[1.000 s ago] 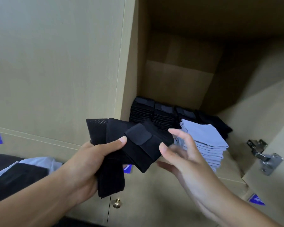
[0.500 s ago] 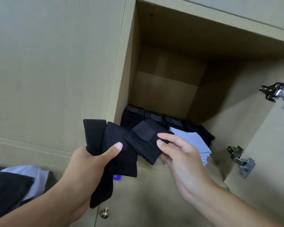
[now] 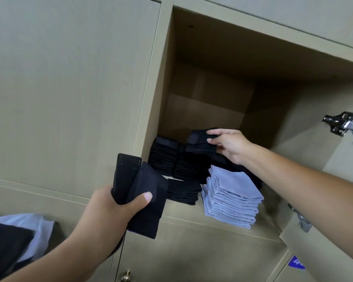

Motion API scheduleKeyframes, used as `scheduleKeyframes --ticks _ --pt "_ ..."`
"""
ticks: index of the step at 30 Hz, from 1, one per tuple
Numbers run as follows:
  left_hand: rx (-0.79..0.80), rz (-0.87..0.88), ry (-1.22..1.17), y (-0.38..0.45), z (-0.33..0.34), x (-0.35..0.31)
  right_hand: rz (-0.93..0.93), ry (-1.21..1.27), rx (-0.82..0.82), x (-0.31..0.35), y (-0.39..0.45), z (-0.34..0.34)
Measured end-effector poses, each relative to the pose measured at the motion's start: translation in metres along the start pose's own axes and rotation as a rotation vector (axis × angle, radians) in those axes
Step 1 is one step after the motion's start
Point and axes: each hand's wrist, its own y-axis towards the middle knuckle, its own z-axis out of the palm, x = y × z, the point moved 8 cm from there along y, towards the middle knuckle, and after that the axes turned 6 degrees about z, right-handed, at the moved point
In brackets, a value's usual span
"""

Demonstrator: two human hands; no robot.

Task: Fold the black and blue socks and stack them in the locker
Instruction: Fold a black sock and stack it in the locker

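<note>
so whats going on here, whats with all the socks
A person is stacking folded socks in an open locker. The right hand pinches a folded black sock over the back row of black stacks, not yet set down. The left hand grips more black socks outside the locker. A stack of blue socks sits at the front edge, with a low black pile beside it.

Black socks (image 3: pixel 200 142), one seemingly dotted with pinholes (image 3: pixel 128 165), pale blue stack (image 3: pixel 232 194), beige wood-grain locker (image 3: pixel 151 98)
</note>
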Motion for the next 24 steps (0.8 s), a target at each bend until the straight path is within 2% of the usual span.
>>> scheduleKeyframes --ticks 14,24 --pt "0.046 -0.028 0.014 0.008 0.006 0.013 0.099 -0.162 0.038 -0.022 0.065 0.025" --pt "0.047 -0.035 0.009 0.006 0.008 0.014 0.15 -0.227 0.105 -0.034 0.074 0.032"
